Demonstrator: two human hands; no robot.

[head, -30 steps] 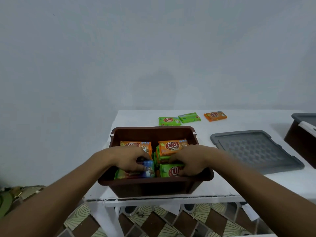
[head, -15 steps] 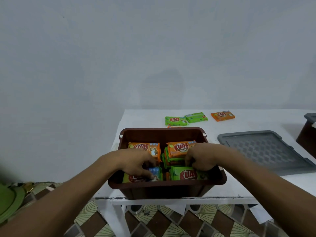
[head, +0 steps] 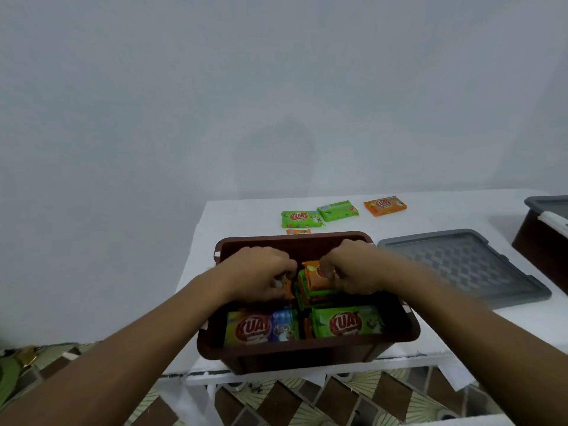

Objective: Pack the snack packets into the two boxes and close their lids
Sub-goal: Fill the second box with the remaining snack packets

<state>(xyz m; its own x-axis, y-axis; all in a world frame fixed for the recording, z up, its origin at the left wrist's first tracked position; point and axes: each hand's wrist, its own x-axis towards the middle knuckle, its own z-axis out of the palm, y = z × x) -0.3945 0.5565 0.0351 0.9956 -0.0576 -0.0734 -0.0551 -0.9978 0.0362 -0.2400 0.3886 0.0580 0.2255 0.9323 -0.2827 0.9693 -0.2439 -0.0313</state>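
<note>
Inside brown box [head: 307,349], stacked snack packets [head: 345,325].

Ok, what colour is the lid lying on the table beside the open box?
The lid is grey, with a raised checker pattern; head view shows it.

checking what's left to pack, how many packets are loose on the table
4: left green packet, right green packet, orange packet, and a half-hidden orange one behind the box.

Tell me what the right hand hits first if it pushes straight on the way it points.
The right hand meets the orange packet it grips at once; beyond that, probably the left hand, though depth is unclear.
</note>
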